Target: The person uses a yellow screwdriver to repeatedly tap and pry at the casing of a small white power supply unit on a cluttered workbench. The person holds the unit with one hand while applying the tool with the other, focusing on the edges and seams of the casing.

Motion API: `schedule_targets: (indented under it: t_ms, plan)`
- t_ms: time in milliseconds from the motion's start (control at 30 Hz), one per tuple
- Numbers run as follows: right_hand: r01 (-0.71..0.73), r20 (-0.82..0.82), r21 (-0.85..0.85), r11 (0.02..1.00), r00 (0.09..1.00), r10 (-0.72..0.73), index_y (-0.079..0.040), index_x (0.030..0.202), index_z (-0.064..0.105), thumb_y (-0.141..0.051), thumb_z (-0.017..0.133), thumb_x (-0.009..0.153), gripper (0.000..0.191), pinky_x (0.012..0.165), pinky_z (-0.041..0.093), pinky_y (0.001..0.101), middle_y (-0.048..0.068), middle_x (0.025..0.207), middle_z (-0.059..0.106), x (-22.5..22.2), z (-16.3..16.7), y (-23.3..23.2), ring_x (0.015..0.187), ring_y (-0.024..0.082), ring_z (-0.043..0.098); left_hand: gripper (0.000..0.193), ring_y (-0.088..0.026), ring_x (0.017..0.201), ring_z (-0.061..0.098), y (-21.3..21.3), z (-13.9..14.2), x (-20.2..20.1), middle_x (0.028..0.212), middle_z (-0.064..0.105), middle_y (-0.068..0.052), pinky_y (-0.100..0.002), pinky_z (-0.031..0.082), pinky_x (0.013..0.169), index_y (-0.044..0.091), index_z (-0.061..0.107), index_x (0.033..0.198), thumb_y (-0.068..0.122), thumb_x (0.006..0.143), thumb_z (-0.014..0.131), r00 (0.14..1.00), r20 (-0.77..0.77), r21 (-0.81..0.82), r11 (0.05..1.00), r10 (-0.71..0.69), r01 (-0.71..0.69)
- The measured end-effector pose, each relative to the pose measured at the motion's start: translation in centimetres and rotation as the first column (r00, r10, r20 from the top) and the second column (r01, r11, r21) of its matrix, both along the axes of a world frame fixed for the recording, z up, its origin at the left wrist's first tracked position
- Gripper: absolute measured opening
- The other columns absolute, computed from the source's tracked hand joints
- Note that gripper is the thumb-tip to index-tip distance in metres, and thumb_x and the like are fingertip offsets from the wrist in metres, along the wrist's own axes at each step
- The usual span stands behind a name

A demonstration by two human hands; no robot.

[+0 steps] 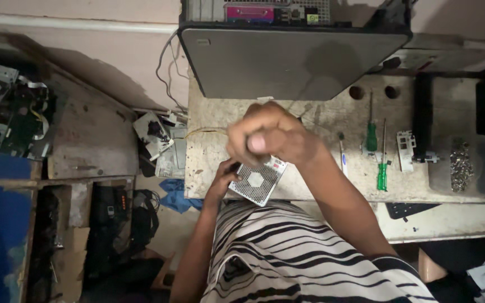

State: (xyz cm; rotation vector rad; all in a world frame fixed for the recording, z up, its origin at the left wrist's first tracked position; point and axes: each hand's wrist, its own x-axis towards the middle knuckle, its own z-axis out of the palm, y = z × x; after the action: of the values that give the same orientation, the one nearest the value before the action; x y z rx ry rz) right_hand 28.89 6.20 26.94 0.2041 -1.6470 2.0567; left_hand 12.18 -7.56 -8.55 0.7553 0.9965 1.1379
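Observation:
My left hand [223, 179] grips the left side of a small silver metal box with a perforated grille face [256, 182], held just above the near edge of the workbench [310, 185]. My right hand [265, 137] is raised over the box in a fist, blurred by motion; a thin dark shaft seems to stick out of it toward the upper right, so it appears closed on a slim tool. A yellowish wire runs from the box area to the left across the bench.
A grey computer case [287, 62] lies at the back of the bench. Two green-handled screwdrivers [371, 134] [382, 174], a white toothbrush-like tool [343, 160], a white bracket [405, 148] and a clear tub of screws [461, 165] sit to the right. Scrap electronics [18, 118] lie left.

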Motion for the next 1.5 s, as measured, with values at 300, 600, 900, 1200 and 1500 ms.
schedule_targets:
  t_ms: [300, 600, 900, 1200, 1500]
  plan:
    - [0.740, -0.019, 0.048, 0.671, 0.673, -0.740, -0.001, 0.087, 0.053, -0.033, 0.047, 0.112, 0.041, 0.055, 0.037, 0.0263, 0.005, 0.071, 0.050, -1.1, -1.0, -5.9, 0.057, 0.011, 0.045, 0.091, -0.020, 0.138, 0.052, 0.7, 4.2, 0.1, 0.158, 0.048, -0.005, -0.030, 0.049, 0.097, 0.004, 0.046, 0.154, 0.030, 0.068, 0.054, 0.997, -0.004, 0.116, 0.991, -0.071, 0.071]
    - [-0.211, -0.028, 0.093, 0.973, 0.976, 0.215, -0.002, 0.080, 0.057, -0.033, 0.051, 0.111, 0.044, 0.052, 0.039, 0.0284, 0.001, 0.062, 0.052, 0.1, -1.3, 0.2, 0.053, 0.009, 0.048, 0.070, -0.025, 0.111, 0.060, 0.5, -0.1, 0.1, 0.120, 0.066, -0.014, -0.035, 0.051, 0.093, -0.008, 0.062, 0.134, 0.018, 0.069, 0.066, 0.999, -0.050, 0.060, 0.998, 0.014, -0.011]
    - [0.707, -0.010, 0.083, 0.702, 0.705, -0.709, -0.001, 0.098, 0.056, -0.030, 0.043, 0.114, 0.035, 0.060, 0.043, 0.0283, 0.005, 0.080, 0.055, -1.3, -2.2, -5.8, 0.067, 0.010, 0.050, 0.097, -0.026, 0.151, 0.038, 0.9, 3.0, 0.0, 0.163, 0.039, -0.016, -0.033, 0.037, 0.116, -0.001, 0.042, 0.154, 0.016, 0.059, 0.055, 0.997, -0.003, 0.139, 0.987, -0.082, 0.082]
    - [0.283, -0.032, 0.121, 0.951, 0.959, -0.281, -0.007, 0.070, 0.049, -0.031, 0.042, 0.107, 0.045, 0.048, 0.038, 0.0265, 0.002, 0.056, 0.045, -1.5, -1.1, -0.9, 0.045, 0.012, 0.043, 0.097, -0.034, 0.138, 0.048, 0.4, 0.3, -0.3, 0.152, 0.051, -0.024, -0.039, 0.039, 0.113, -0.003, 0.043, 0.154, 0.012, 0.060, 0.060, 0.997, 0.014, 0.035, 0.997, -0.072, 0.072]
    - [0.708, 0.005, 0.049, 0.704, 0.705, -0.709, -0.005, 0.089, 0.055, -0.028, 0.045, 0.109, 0.033, 0.052, 0.041, 0.0275, 0.005, 0.073, 0.053, -1.6, -2.2, -4.1, 0.059, 0.009, 0.049, 0.097, -0.028, 0.149, 0.043, 0.5, 2.1, -0.4, 0.160, 0.046, -0.018, -0.033, 0.031, 0.123, -0.003, 0.045, 0.153, 0.014, 0.058, 0.056, 0.995, -0.070, 0.190, 0.978, -0.074, 0.086]
